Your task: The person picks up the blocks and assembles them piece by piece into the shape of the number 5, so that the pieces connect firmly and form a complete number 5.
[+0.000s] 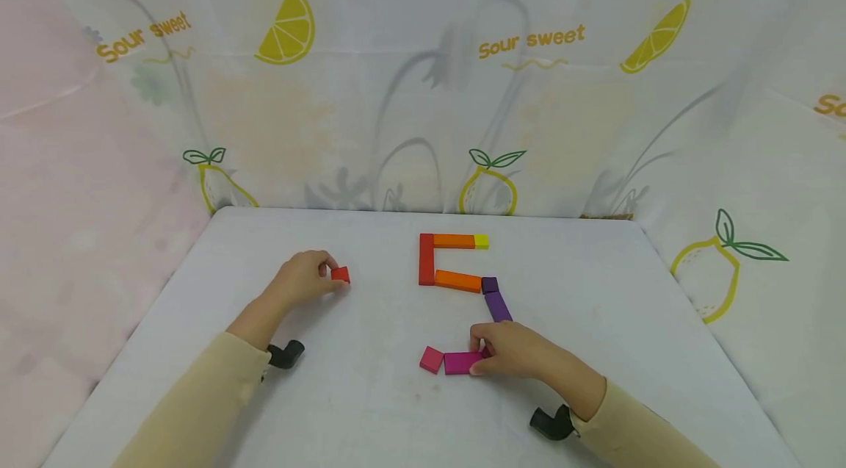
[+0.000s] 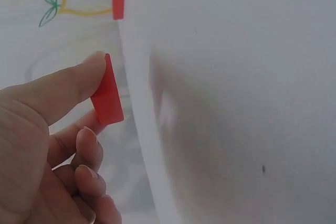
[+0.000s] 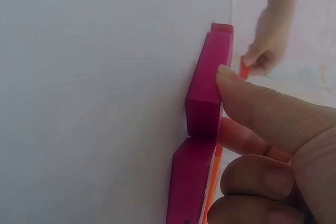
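Note:
My left hand [image 1: 300, 281] pinches a small red block [image 1: 340, 274] between thumb and index finger, raised off the table in the left wrist view. At the front middle, my right hand [image 1: 518, 352] grips a flat magenta block [image 1: 460, 363] between thumb and finger. A pinkish-red cube [image 1: 432, 360] touches its left end. Past its other end is a second magenta block [image 3: 190, 182], mostly hidden by my fingers in the head view. Above the right hand, a purple block [image 1: 498, 306] slants down from a dark purple cube [image 1: 490, 285].
Behind stand an upright red block [image 1: 426, 259], an upper orange block [image 1: 454, 241] ending in a yellow cube [image 1: 481, 241], and a lower orange block [image 1: 458, 281]. All lie on a white table [image 1: 595, 292]. A lemon-print cloth [image 1: 396, 101] hangs at its back edge.

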{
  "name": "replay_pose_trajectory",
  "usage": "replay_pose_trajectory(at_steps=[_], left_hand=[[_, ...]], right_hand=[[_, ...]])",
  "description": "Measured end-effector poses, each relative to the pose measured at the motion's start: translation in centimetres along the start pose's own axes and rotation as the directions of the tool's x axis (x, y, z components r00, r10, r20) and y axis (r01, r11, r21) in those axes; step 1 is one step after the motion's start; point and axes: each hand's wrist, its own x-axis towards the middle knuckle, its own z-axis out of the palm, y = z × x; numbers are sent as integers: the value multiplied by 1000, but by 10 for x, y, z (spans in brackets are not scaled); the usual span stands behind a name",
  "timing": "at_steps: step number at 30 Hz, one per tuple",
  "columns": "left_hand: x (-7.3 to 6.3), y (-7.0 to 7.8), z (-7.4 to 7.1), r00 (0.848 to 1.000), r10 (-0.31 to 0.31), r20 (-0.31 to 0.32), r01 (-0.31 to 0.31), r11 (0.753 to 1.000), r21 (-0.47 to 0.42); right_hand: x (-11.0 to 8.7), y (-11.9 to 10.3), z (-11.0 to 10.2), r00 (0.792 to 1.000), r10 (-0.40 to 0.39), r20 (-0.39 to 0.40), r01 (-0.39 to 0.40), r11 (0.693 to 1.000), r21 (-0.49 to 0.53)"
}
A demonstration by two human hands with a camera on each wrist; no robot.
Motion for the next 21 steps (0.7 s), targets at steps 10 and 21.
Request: replay_pose_trajectory(at_steps=[10,21], left_hand=[[-6,14,12,1000,24,-14,-24,1000,0],[-18,37,19,998,48,-31,-47,999,17]], right_hand=[[0,1,1,1000,0,-1,0,1000,0],[0,-1,1,1000,14,4,-14,1000,4]])
